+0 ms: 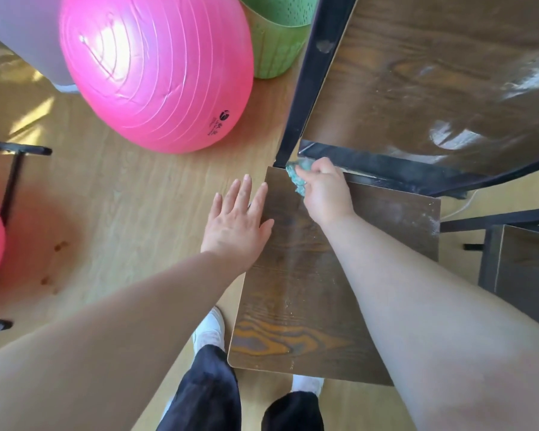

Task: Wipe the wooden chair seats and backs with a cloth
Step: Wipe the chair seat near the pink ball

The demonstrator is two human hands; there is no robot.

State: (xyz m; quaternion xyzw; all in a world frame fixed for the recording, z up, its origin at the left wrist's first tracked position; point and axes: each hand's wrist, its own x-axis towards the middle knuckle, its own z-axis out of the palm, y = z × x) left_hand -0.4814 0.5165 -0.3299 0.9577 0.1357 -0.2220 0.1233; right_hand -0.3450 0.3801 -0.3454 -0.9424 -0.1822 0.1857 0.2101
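Gripping a teal cloth (297,178) against the chair seat's (296,290) far corner, the right hand (324,194) curls its fingers; the left hand (235,222) lies flat, fingers spread wide, at the seat's edge.

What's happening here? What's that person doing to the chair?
Someone is cleaning a wooden chair. The right hand grips a blue-green cloth and presses it on the far left corner of the chair seat, by the black frame. The left hand lies open at the seat's left edge. Pale specks show along the seat's right side.
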